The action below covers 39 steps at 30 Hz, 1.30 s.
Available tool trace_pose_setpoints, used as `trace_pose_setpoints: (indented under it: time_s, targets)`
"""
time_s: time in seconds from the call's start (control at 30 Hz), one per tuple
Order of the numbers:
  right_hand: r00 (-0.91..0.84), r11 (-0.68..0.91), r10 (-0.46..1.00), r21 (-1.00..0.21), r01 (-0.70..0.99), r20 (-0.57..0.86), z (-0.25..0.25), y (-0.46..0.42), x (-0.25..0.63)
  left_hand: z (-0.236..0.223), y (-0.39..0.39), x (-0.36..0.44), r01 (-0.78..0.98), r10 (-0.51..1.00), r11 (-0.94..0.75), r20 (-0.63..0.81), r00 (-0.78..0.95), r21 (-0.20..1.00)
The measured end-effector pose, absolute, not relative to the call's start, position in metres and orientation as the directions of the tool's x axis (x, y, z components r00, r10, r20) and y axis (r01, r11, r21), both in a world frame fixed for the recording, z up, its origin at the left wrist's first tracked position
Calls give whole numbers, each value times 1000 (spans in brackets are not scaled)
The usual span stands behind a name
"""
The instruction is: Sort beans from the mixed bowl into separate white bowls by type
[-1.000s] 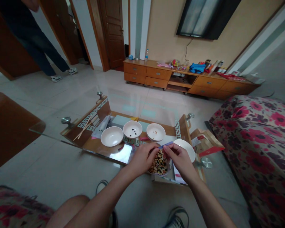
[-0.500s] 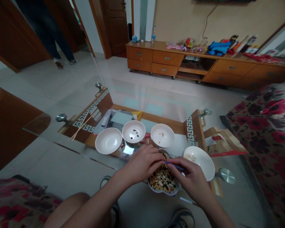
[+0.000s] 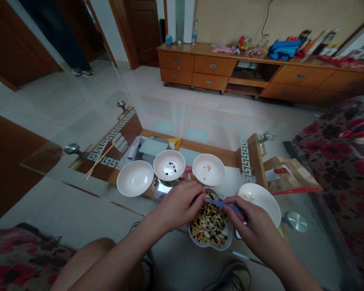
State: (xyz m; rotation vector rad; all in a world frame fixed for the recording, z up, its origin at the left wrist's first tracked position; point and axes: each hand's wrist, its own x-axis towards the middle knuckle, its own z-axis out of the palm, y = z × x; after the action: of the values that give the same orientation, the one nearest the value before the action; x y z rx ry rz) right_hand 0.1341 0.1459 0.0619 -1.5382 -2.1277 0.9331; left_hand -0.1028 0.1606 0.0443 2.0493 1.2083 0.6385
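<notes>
A bowl of mixed beans (image 3: 210, 226) sits at the near edge of a glass table (image 3: 79, 169). My left hand (image 3: 177, 204) rests on the bowl's left rim with fingers curled over the beans. My right hand (image 3: 255, 226) pinches a thin blue tool (image 3: 223, 203), apparently tweezers, whose tip points left over the beans toward my left fingers. Behind the bowl stand three white bowls: an empty one (image 3: 135, 178), one with a few black beans (image 3: 169, 165), and one with a few yellow beans (image 3: 208, 169). Another white bowl (image 3: 262, 198) lies to the right.
Wooden chopsticks (image 3: 97, 161) lie on the table's far left. Papers and a brown bag (image 3: 291, 178) sit on the shelf under the glass. A floral sofa (image 3: 346, 153) stands right, a wooden TV cabinet (image 3: 245, 72) beyond. A person's legs (image 3: 75, 60) are at the doorway.
The camera has tilted down and the bowls now sit closer in view. My hands have lowered onto the bean bowl, and the blue tool has dropped toward the beans. The person at the doorway has stepped away.
</notes>
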Motion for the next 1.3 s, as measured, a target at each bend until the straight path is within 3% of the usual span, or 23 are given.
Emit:
trace_pose_setpoints:
  time_s: [0.33,0.73,0.97,1.3]
  targets:
    - [-370,320,929,-497,807,-2,53,133,146,38,145,-113,796,935,-273,-46,352,540]
    - [-379,408,913,-288,866,154,40,124,126,40,137,-100,945,918,-141,-318,237,295]
    - [-415,449,886,-159,879,208,36,127,120,37,138,-99,955,921,-140,-320,223,262]
    - [-462,487,869,-146,861,175,39,133,116,36,138,-98,962,910,-148,-349,224,231]
